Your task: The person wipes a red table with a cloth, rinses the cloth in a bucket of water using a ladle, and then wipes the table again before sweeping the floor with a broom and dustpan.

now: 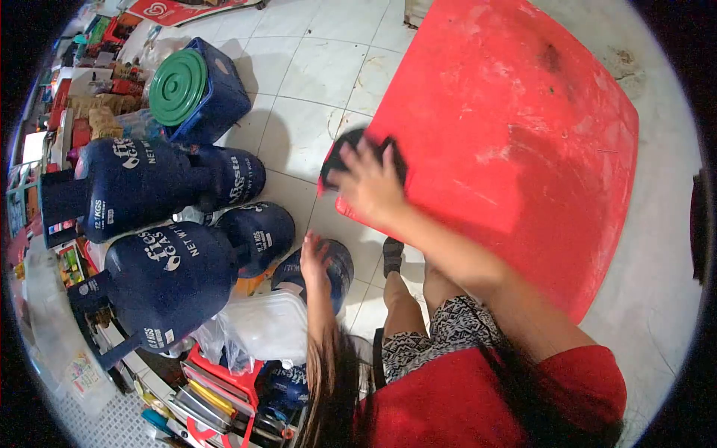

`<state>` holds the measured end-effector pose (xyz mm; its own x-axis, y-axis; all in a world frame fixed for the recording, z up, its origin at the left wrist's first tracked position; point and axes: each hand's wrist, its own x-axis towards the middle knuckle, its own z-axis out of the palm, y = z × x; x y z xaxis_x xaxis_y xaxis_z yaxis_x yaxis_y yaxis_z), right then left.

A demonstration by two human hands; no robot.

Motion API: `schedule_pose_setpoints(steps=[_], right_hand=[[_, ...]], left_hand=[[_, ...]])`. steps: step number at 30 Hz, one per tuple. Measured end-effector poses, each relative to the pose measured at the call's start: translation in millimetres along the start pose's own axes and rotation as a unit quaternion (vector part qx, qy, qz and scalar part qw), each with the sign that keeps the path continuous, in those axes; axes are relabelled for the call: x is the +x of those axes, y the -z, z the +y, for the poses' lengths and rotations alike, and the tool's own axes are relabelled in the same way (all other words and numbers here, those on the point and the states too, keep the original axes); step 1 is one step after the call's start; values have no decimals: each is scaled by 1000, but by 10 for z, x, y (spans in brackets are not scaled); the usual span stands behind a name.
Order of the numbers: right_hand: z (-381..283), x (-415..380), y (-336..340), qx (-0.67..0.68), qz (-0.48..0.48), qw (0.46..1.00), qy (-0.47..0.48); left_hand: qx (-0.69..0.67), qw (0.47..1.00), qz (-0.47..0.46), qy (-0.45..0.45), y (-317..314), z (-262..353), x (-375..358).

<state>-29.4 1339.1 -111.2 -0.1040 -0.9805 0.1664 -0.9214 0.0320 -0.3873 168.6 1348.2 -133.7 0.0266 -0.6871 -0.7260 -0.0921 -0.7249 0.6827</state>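
My right hand (pixel 367 183) reaches to the near left corner of a red table (pixel 463 149), over a black and red cloth-like item (pixel 396 153). Its fingers are spread and somewhat blurred, and the palm side is hidden, so contact with the item is unclear. Lower and to the left, my left hand (pixel 316 261) is raised in front of a dark blue gas cylinder (pixel 340 269), with its fingers apart and nothing in them.
Several blue gas cylinders (pixel 175 257) stand at the left. Behind them is a blue bin (pixel 224 89) with a green lid (pixel 178 87). A white plastic container (pixel 265 325) and a red bag of folders (pixel 216 388) are at the lower left.
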Motion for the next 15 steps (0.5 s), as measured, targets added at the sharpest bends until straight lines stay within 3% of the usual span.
schedule_pose_setpoints(steps=[2, 5, 8, 10, 11, 15], right_hand=[[-276, -374, 71, 125, -25, 992, 19], [-128, -864, 195, 133, -68, 989, 21], [184, -1461, 553, 74, -84, 993, -28], [546, -1987, 795, 37, -111, 980, -159], [613, -2206, 1025, -11, -129, 954, -271], [1363, -3821, 1342, -92, 19, 869, -486]], left_hand=[[29, 999, -6, -31, -7, 46, -33], [-19, 996, 2, -82, -172, 222, -148], [13, 998, -8, -62, -330, 199, -53], [15, 999, -27, -31, -450, 178, -103], [21, 998, -56, -10, -508, 122, -131], [4, 995, -98, 7, -790, -214, -291]])
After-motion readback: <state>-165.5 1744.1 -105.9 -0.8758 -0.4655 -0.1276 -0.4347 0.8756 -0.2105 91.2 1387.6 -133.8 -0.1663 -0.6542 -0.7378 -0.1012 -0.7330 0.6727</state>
